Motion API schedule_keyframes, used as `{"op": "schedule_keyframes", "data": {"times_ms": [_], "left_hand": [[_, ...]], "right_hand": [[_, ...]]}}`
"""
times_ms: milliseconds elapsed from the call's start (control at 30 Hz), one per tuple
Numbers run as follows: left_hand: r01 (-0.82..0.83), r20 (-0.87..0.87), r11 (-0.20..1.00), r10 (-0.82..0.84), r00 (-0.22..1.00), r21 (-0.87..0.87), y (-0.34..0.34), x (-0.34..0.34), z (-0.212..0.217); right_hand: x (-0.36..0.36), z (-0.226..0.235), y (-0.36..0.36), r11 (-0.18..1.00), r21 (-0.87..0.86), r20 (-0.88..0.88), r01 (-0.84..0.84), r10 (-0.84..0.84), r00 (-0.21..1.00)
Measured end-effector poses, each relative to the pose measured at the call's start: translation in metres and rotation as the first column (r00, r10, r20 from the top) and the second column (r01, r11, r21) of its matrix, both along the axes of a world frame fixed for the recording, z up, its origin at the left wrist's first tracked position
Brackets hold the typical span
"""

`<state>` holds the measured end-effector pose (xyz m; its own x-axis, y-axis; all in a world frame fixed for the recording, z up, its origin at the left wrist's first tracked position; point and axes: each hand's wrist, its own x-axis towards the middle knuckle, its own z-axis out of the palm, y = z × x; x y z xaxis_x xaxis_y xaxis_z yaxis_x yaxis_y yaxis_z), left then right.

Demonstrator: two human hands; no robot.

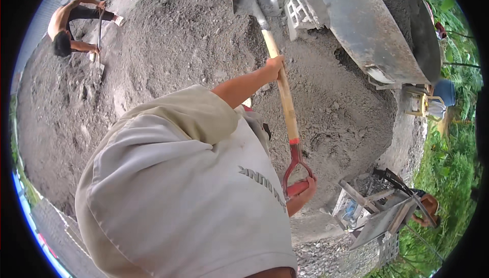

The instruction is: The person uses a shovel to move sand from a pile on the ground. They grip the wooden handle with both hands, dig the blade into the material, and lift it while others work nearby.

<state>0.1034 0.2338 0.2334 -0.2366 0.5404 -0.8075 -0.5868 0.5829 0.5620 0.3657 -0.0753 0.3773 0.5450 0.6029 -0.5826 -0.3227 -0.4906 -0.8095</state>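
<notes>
A long shovel [287,99] with a pale wooden shaft, a red D-shaped grip and a metal socket runs up and down the middle of the view. My left hand [275,66] is wrapped round the shaft, partway toward the metal end. Lower down, my right hand [307,188] closes on the red crossbar of the grip. The flat grey blade [249,3] lies at the top edge, partly cut off by the frame. Beneath the shaft spreads grey sand mixed with gravel [178,38]. My pale shirt hides part of the ground on the left.
Close to the blade lies a hollow concrete block [305,10], beside a large worn metal trough [367,28]. At upper left another person [63,23] bends over a second shovel [100,43]. A wooden stand [377,209], a yellow stool [418,103] and a blue bucket [445,92] are at right.
</notes>
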Motion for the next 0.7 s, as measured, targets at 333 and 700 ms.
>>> {"op": "schedule_keyframes", "data": {"times_ms": [333,700], "left_hand": [[-0.542,0.054,0.625,0.681,0.730,-0.562,-0.256,-0.164,-0.161],[-0.721,0.474,0.613,0.764,0.438,-0.323,-0.278,-0.263,-0.120]], "right_hand": [[-0.154,0.095,0.135,0.368,0.015,0.517,-0.930,0.793,0.322],[-0.367,0.125,0.046,0.017,0.015,0.886,-1.000,0.463,0.021]]}}
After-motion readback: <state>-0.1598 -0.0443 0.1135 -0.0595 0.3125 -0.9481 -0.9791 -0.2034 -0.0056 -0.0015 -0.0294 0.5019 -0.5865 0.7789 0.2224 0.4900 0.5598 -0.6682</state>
